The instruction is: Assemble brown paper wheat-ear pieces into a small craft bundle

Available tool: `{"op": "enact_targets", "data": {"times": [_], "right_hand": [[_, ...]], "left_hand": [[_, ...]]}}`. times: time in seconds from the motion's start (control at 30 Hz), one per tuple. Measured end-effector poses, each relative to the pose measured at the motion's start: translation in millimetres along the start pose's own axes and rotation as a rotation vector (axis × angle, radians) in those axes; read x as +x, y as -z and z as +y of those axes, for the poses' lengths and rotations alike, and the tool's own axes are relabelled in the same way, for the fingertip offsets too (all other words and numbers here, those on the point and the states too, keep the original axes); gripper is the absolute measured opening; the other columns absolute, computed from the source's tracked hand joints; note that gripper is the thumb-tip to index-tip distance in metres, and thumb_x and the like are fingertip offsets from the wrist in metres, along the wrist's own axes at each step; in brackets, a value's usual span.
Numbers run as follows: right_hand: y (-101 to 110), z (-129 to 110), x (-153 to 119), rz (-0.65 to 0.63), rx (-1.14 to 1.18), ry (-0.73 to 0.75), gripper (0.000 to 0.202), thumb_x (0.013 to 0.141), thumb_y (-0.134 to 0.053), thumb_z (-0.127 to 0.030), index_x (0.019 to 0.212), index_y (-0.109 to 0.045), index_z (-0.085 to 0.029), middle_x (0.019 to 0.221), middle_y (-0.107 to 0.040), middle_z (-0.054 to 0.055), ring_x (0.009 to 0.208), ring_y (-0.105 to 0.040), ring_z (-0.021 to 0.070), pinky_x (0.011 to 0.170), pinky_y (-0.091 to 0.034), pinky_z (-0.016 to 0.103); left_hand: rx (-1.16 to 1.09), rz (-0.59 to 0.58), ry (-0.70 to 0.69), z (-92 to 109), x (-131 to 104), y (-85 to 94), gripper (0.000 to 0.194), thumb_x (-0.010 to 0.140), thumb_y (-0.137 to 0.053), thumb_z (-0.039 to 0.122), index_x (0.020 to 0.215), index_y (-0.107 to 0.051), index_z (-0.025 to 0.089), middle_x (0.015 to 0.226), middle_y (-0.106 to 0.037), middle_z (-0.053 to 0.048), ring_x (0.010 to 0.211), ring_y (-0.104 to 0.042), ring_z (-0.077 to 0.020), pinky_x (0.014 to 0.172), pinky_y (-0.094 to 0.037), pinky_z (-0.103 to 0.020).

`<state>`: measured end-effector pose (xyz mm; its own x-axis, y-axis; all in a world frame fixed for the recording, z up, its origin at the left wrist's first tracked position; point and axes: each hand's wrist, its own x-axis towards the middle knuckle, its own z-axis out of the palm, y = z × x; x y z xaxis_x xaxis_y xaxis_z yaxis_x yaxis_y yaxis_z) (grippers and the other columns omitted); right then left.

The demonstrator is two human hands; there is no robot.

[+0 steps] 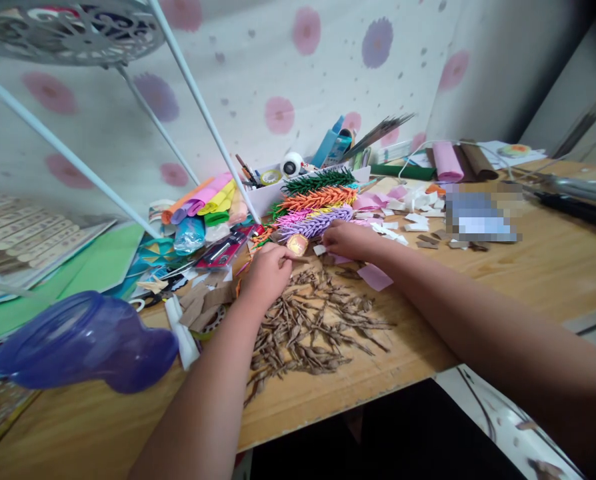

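Observation:
My left hand [271,270] is closed in a pinch at the upper edge of a spread of brown twisted paper pieces [305,327]. A thin brown bit shows at its fingertips, too small to name. Beside those fingers lies a round yellowish disc [297,245]. My right hand [345,240] has its fingers curled down, close to a pink paper piece [377,277] and a small white scrap [319,250]; what it grips is hidden. Just beyond both hands lie a purple spiky twisted-paper strand [318,221], an orange one [321,199] and a dark green one [323,179].
At the left stand a purple translucent container [88,343] and a white-legged metal stand [203,113]. Rolled coloured paper [213,197] and a red-backed package [228,248] lie near it. A white box [271,200] holds supplies. Paper scraps [418,220] are scattered right.

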<state>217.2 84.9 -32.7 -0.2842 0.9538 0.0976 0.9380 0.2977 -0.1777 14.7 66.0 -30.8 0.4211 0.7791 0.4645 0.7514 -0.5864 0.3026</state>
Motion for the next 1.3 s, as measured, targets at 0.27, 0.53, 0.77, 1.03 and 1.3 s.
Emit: {"op": "enact_targets", "data": {"times": [0.27, 0.53, 0.77, 1.03, 1.3], "right_hand": [[4.0, -1.1, 1.4, 0.197, 0.062, -0.079, 0.020, 0.076, -0.037, -0.020, 0.085, -0.055, -0.017, 0.086, -0.059, 0.006, 0.073, -0.050, 0.0150, 0.057, -0.032, 0.022], [-1.2, -1.9, -0.4, 0.144, 0.014, 0.011, 0.030, 0.073, -0.044, -0.033, 0.101, -0.052, -0.024, 0.098, -0.058, 0.005, 0.085, -0.053, 0.0192, 0.063, -0.035, 0.024], [0.5, -8.1, -1.4, 0.124, -0.139, 0.059, 0.024, 0.073, -0.041, -0.027, 0.089, -0.058, -0.023, 0.091, -0.061, 0.005, 0.081, -0.054, 0.0193, 0.060, -0.033, 0.025], [3.5, -12.4, -0.9, 0.184, 0.030, -0.010, 0.029, 0.080, -0.033, -0.029, 0.103, -0.049, -0.025, 0.090, -0.062, 0.004, 0.077, -0.055, 0.0170, 0.059, -0.033, 0.022], [4.6, -14.2, -2.5, 0.252, 0.211, 0.134, 0.029, 0.081, -0.033, -0.029, 0.102, -0.051, -0.019, 0.095, -0.057, 0.006, 0.086, -0.051, 0.0150, 0.072, -0.036, 0.023]], "left_hand": [[-0.137, 0.040, 0.096, -1.5, -1.3, 0.3, 0.018, 0.069, -0.041, 0.015, 0.075, -0.057, 0.020, 0.070, -0.057, 0.002, 0.065, -0.052, -0.0121, 0.062, -0.040, -0.023], [-0.382, 0.007, 0.225, -0.2, -2.0, -4.0, 0.014, 0.069, -0.043, 0.020, 0.079, -0.053, 0.018, 0.070, -0.058, 0.001, 0.065, -0.054, -0.0118, 0.060, -0.042, -0.022], [-0.358, 0.110, 0.237, -1.6, -0.4, -3.3, 0.016, 0.070, -0.047, 0.031, 0.078, -0.053, 0.018, 0.072, -0.058, 0.000, 0.068, -0.055, -0.0126, 0.062, -0.042, -0.023], [-0.266, 0.106, 0.241, -3.1, -1.2, -3.8, 0.017, 0.070, -0.046, 0.026, 0.082, -0.055, 0.018, 0.073, -0.058, 0.000, 0.065, -0.054, -0.0124, 0.060, -0.041, -0.024], [-0.269, 0.130, 0.246, -5.3, -1.3, -6.1, 0.017, 0.071, -0.045, 0.023, 0.084, -0.055, 0.020, 0.072, -0.059, 0.000, 0.065, -0.055, -0.0125, 0.060, -0.042, -0.023]]}}
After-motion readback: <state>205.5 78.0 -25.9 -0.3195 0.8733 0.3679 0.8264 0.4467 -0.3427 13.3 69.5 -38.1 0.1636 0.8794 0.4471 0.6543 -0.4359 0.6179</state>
